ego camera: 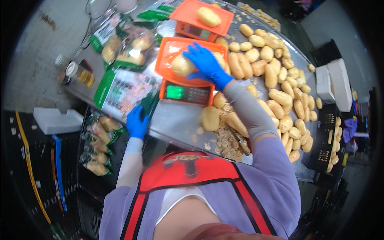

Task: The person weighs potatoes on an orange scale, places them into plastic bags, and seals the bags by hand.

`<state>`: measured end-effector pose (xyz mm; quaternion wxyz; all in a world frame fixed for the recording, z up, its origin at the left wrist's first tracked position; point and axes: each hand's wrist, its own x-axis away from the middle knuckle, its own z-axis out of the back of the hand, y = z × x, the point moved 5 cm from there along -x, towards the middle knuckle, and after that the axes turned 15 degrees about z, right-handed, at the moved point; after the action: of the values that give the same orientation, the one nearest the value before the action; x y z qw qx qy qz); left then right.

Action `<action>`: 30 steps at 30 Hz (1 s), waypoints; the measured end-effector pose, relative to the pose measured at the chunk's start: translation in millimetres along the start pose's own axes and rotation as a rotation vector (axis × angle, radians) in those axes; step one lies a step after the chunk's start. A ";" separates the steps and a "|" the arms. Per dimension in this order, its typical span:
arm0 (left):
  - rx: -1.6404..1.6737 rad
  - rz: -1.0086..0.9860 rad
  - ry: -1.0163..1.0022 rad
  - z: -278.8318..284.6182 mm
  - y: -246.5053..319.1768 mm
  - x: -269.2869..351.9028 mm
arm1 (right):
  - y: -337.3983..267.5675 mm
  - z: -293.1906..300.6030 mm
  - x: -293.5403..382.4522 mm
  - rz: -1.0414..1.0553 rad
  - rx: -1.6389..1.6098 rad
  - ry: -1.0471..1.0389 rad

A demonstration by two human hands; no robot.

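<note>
My right hand (207,66), in a blue glove, reaches over the orange tray (163,57) of a digital scale (187,93). Its fingers and thumb are around the right side of a pale lotus root segment (182,65) in the tray. Another lotus root segment (220,59) shows just beyond that hand, partly hidden. The scale's display glows green. My left hand (137,122), gloved in blue too, is at the table's near edge with fingers apart. It is at the lower edge of flat printed plastic bags (127,90); whether it touches them is unclear.
Many lotus root segments (280,97) cover the right of the metal table (177,120). Sliced ends (229,147) and a knife (237,138) lie near the front edge. A second orange scale (192,12) stands behind. Filled bags (135,51) lie left; more bags (100,150) sit in a black crate.
</note>
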<state>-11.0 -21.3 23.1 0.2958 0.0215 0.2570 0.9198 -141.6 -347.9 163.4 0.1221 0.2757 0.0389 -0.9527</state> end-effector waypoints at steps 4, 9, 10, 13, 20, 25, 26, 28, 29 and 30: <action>0.033 -0.015 0.001 1.9 -11.3 -5.3 | -1.6 -24.7 -25.9 -0.210 0.014 0.042; 0.263 0.152 -0.051 -8.4 -33.0 -20.6 | 9.7 -18.2 -33.0 -0.249 -0.047 -0.072; 0.383 0.284 -0.122 -16.5 -46.7 -22.9 | 8.2 -17.7 -33.4 -0.197 -0.026 -0.102; 0.456 0.411 -0.218 -6.4 -24.2 -26.1 | 11.6 -19.1 -23.8 -0.108 0.010 -0.194; 0.453 0.320 -0.233 -21.6 -50.6 -42.4 | 17.3 -31.4 -15.7 -0.459 -0.678 0.094; 0.557 0.338 -0.326 -7.2 -34.9 -35.2 | -63.5 -20.5 -39.7 -0.839 -1.987 0.587; 0.440 0.175 -0.231 -11.9 -43.8 -34.3 | -74.6 -31.5 -40.4 -0.879 -2.142 0.641; 0.276 0.110 -0.232 -12.6 -45.6 -34.7 | -97.2 -31.7 -43.7 -0.964 -2.324 0.650; 0.373 0.201 -0.272 -10.9 -42.5 -35.5 | -106.1 -31.5 -43.4 -1.010 -2.409 0.657; 0.469 0.297 -0.306 -7.5 -40.5 -32.6 | -111.1 -35.9 -38.6 -1.017 -2.269 0.499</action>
<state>36.0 -14.8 0.6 0.1804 0.2642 0.4086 0.8548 -119.7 -227.2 154.5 -0.1002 0.1418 0.9536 -0.2459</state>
